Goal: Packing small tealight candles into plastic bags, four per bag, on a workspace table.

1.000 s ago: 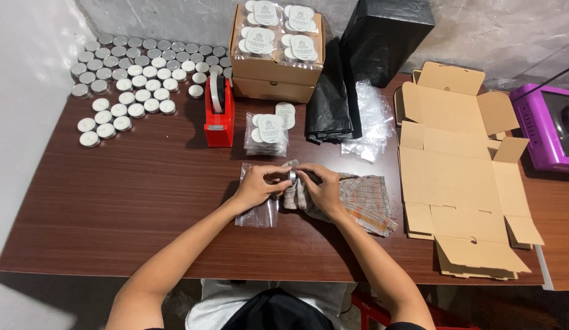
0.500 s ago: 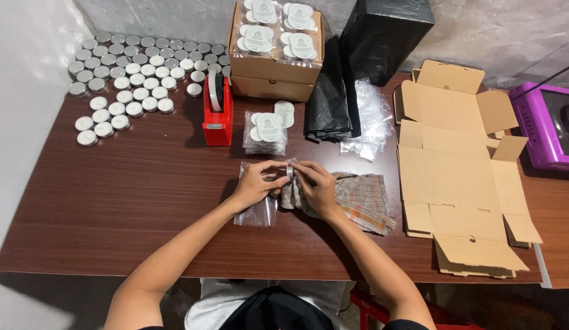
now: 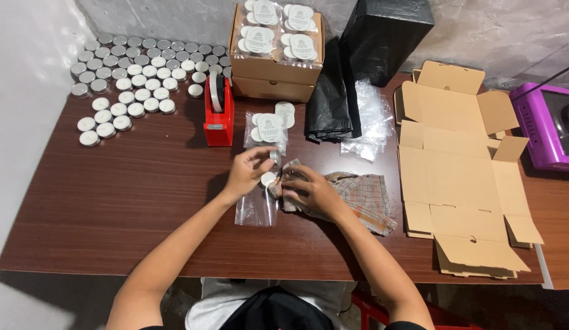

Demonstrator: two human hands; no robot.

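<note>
My left hand (image 3: 246,172) pinches the upper edge of a clear plastic bag (image 3: 256,209) and lifts it off the brown table (image 3: 144,201). A small round white tealight candle (image 3: 269,179) in a metal cup sits at the bag's mouth, between my hands. My right hand (image 3: 310,190) rests on a checked cloth (image 3: 364,198), and its fingertips hold the candle. A filled clear bag of candles (image 3: 267,131) lies just beyond my left hand.
Many loose tealights (image 3: 135,73) fill the far left corner. A red tape dispenser (image 3: 218,113) stands beside a cardboard box (image 3: 273,76) with packed candle bags on top. Black bags (image 3: 333,98), empty clear bags (image 3: 370,119), flat cardboard boxes (image 3: 462,177) and a purple device (image 3: 544,125) lie to the right.
My hands, earlier close together around the candle over the cloth, have parted. My left hand has raised the clear bag's edge, and the candle now sits at the bag's mouth.
</note>
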